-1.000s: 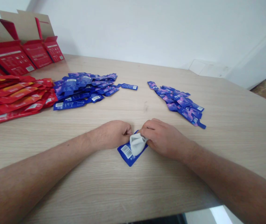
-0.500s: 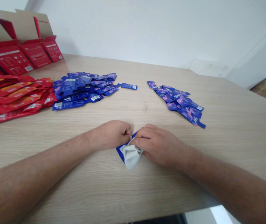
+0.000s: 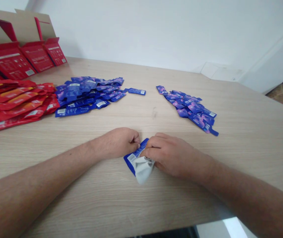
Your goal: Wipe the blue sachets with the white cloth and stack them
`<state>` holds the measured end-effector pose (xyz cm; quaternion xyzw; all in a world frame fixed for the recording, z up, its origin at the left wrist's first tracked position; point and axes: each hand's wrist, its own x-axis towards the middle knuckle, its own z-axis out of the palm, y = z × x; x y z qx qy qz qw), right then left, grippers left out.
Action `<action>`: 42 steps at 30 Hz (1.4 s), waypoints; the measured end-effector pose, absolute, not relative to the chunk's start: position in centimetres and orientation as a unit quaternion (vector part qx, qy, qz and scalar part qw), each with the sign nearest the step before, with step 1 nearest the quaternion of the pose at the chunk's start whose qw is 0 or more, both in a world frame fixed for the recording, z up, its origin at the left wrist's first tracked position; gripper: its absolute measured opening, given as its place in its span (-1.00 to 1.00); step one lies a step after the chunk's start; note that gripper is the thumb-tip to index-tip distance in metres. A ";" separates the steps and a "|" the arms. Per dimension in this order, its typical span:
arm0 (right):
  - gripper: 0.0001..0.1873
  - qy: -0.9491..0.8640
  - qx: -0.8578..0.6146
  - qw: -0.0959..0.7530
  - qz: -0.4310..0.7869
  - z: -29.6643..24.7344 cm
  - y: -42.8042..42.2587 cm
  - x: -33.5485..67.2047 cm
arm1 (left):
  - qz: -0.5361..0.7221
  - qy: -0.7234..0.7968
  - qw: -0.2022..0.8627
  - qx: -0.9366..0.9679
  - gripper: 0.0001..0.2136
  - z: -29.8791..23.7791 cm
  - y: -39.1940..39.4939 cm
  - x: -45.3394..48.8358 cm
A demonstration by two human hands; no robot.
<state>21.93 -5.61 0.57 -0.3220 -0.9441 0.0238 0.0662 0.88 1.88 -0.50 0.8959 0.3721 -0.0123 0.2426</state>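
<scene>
Table edge [image 3: 156,224] below left hand [image 3: 115,143] and right hand [image 3: 173,157] pinching blue sachet [image 3: 132,158]

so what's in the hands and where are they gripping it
A blue sachet: the right hand grips its middle above a white piece, and the left hand seems to pinch its upper edge.

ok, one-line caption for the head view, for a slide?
Left hand and right hand hold a blue sachet with a crumpled white piece at its end, on a wood-grain table.
</scene>
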 end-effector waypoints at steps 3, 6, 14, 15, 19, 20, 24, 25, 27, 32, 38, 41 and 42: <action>-0.81 -0.926 -0.370 0.074 0.011 0.6 -5.3 22.2 | -0.012 0.381 0.242 0.893 -0.81 -0.5 1.8 0.9; -0.81 -0.926 -0.366 0.094 0.007 0.4 -5.2 22.0 | -0.011 0.379 0.242 0.893 -0.80 -0.5 1.8 0.9; -0.83 -0.924 -0.376 0.070 0.005 0.7 -5.3 22.1 | -0.011 0.375 0.241 0.895 -0.80 -0.7 2.0 0.8; -0.83 -0.920 -0.384 0.076 0.002 0.6 -5.3 22.1 | -0.009 0.378 0.240 0.894 -0.80 -0.7 2.0 0.8; -0.80 -0.938 -0.337 0.080 0.019 0.6 -5.7 21.6 | -0.010 0.370 0.244 0.896 -0.81 -0.7 2.0 0.8; -0.80 -0.944 -0.320 0.075 0.027 0.7 -5.9 21.6 | -0.011 0.366 0.248 0.897 -0.81 -0.7 2.0 0.8; -0.81 -0.936 -0.344 0.069 0.025 0.7 -5.7 22.0 | -0.009 0.372 0.243 0.896 -0.81 -0.8 2.0 0.9; -0.82 -0.928 -0.364 0.072 0.017 0.7 -5.5 22.0 | -0.008 0.377 0.239 0.895 -0.81 -0.8 2.0 0.9; -0.83 -0.920 -0.384 0.079 0.007 0.6 -5.3 22.0 | -0.007 0.384 0.236 0.893 -0.81 -0.9 1.9 0.9; -0.79 -0.943 -0.322 0.073 0.030 0.6 -5.7 21.7 | -0.009 0.369 0.245 0.897 -0.82 -0.7 1.9 0.9; -0.84 -0.918 -0.390 0.072 0.007 0.7 -5.3 22.1 | -0.008 0.384 0.238 0.892 -0.81 -0.7 1.8 0.9; -0.82 -0.931 -0.355 0.082 0.011 0.6 -5.6 21.8 | -0.005 0.377 0.242 0.894 -0.82 -0.8 1.9 0.8; -0.81 -0.939 -0.336 0.078 0.016 0.6 -5.8 21.7 | -0.005 0.372 0.245 0.895 -0.82 -0.9 2.0 0.8</action>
